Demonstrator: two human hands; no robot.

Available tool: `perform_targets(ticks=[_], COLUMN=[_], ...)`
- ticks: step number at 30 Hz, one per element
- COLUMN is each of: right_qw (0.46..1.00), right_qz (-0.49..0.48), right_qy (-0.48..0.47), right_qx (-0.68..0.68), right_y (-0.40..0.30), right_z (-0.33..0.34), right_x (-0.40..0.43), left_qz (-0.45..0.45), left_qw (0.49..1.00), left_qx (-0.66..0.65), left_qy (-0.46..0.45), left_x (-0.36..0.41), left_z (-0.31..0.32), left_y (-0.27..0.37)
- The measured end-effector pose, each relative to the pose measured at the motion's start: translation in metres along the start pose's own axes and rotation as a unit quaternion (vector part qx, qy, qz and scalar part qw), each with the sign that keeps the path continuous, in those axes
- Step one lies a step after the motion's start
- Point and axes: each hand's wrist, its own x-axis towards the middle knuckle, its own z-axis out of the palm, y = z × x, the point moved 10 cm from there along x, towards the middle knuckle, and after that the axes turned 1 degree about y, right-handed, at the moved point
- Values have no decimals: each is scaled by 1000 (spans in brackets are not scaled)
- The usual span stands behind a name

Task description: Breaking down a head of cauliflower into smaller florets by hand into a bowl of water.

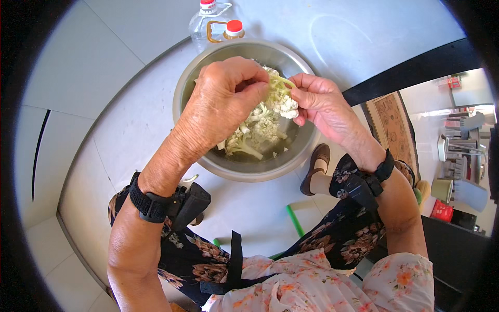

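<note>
Over a wide stainless-steel basin, my right hand pinches a cauliflower piece by its pale green stem, with white curds facing down. The left hand arches over the basin from the other side. Its thumb and forefinger come together at the left edge of that same piece; the very tips are partly hidden. Below both hands, several cut cauliflower florets lie in shallow liquid in the basin. Small white crumbs float near its front wall.
Behind the basin stand a clear plastic jug and a bottle with a red cap. A stem scrap lies on the tiled floor. A brown patterned mat is at right, beyond a dark frame. My shoe is close to the basin.
</note>
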Motion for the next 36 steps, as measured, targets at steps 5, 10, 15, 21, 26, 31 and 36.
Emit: perform_targets(ticks=[5,10,15,21,26,31,36], right_qw=[999,998,997,995,994,993,994], right_qz=[11,14,6,4,10,13,27], right_qy=[-6,-16,-23,-17,-5,-1,6], right_qx=[-29,-61,-80,-99,-112,-117,-105], right_y=[-1,0,-4,-3,-2,0,3], right_z=[4,6,10,9,6,6,5], right_x=[-2,-1,-2,-1,0,0,0], left_qz=[47,88,127,97,55,58,95], left_qw=[998,992,985,984,987,989,983], left_qx=[12,56,89,87,76,63,116], left_qy=[-41,-69,-81,-118,-130,-123,-110], left_x=[-2,-3,-5,-7,-7,-8,-9], left_z=[6,12,16,19,23,24,23], left_y=[10,15,22,22,13,9,14])
